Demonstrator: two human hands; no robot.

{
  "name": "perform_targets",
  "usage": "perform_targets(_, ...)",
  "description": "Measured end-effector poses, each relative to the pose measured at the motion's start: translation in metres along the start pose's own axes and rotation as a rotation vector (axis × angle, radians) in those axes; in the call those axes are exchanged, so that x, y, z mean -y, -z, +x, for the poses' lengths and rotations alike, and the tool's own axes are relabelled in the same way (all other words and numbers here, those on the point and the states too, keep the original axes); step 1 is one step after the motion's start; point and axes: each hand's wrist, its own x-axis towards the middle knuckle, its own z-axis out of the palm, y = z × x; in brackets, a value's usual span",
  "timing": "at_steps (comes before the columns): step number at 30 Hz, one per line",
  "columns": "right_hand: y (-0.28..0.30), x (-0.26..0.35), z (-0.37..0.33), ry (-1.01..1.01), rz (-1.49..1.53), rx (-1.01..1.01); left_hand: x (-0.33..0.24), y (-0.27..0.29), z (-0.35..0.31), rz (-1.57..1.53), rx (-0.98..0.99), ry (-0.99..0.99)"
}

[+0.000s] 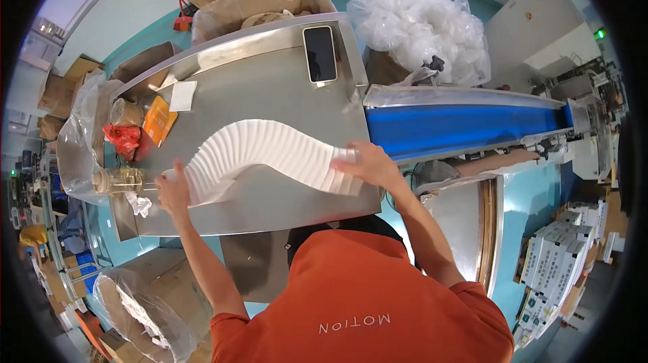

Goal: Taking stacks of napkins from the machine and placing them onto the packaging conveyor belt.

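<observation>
A long row of thin white pieces (266, 139), packed face to face like flat packets, arches across the steel table (283, 211). At its left end my left hand (174, 191) grips the outermost pieces. The right end is grasped by my right hand (366, 164), fingers on top, beside the table's right edge. The row bulges away from me in the middle, and what the pieces are made of I cannot tell. Close to my left hand stands a clear jar (121, 181) lying against the table's left side, with a crumpled white tissue (139, 205) below it.
A smartphone (319, 54) lies at the far right corner of the table. An orange packet (159, 121), a white square (183, 96) and a red bag (123, 140) sit at the left. A blue conveyor belt (466, 128) adjoins on the right; clear plastic bags (422, 22) pile behind it.
</observation>
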Motion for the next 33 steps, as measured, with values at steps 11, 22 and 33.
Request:
perform_targets(11,-0.053,0.026,0.078,0.171,-0.015,-0.253,-0.066,-0.024,-0.005,0.015,-0.122,-0.23)
perform_targets(22,-0.056,0.018,0.02,0.242,-0.204,-0.253,-0.013,-0.002,-0.043,-0.041,-0.028,-0.35)
perform_targets(33,-0.066,-0.068,0.008,-0.031,1.098,-0.343,0.078,-0.013,0.023,-0.246,-0.142,-0.228)
